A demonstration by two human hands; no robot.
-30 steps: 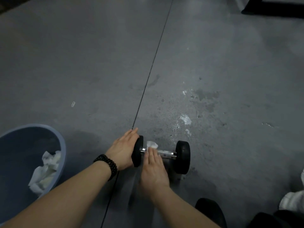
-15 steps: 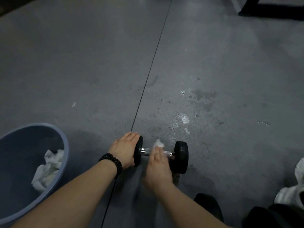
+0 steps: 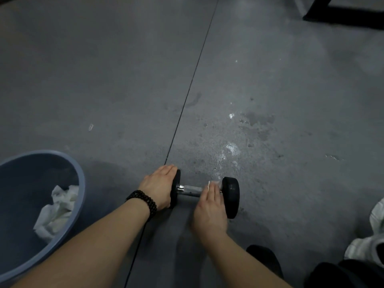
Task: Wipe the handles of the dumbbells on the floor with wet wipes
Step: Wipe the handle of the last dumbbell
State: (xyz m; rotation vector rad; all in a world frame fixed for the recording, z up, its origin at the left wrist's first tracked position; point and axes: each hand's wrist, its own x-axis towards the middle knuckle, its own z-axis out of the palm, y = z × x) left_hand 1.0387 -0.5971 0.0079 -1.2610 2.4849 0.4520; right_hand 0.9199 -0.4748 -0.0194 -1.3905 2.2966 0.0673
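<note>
From the head view, grey concrete floor (image 3: 270, 69) is filling the frame, a dark seam (image 3: 191, 84) running up the middle and wet patches (image 3: 255, 121) glistening right of centre. A blue basin (image 3: 81, 183) holding crumpled wipes (image 3: 58, 208) is sitting at lower left. The dumbbell (image 3: 231, 196) is lying low in the centre. My left hand (image 3: 160, 188) is pressing flat-fingered against its left weight. My right hand (image 3: 209, 213) is holding the wet wipe (image 3: 208, 185) on the handle (image 3: 191, 190), its grip now slid rightward from the handle's middle toward the right weight.
</note>
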